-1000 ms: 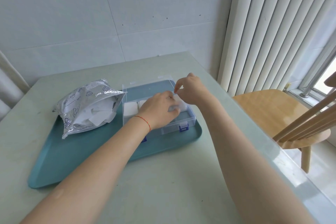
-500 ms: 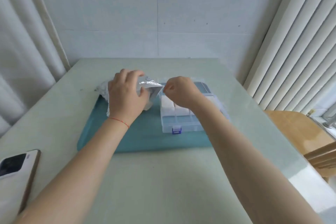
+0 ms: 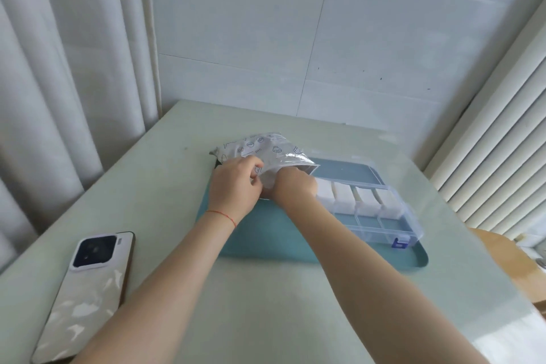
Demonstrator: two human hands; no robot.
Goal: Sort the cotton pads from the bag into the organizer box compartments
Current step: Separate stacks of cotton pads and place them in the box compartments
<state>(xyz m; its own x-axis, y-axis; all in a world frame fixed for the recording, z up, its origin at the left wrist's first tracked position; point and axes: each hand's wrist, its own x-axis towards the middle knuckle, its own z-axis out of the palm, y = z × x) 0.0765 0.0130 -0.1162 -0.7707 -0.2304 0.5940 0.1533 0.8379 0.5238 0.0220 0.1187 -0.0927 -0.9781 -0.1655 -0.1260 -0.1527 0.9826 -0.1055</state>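
A pale green table (image 3: 266,289) carries a teal tray (image 3: 266,233) at its far middle. On the tray's right half sits a clear box (image 3: 393,224), lid open, its far row of compartments filled with white pads (image 3: 344,201); the near row shows none. At the tray's far left lies the silvery bag (image 3: 266,151), mouth facing right. The left hand (image 3: 233,189) pinches the bag's near edge. The right hand (image 3: 292,189) reaches into the mouth, fingers hidden, so I cannot tell their grip. A phone (image 3: 85,292) lies face down, near left.
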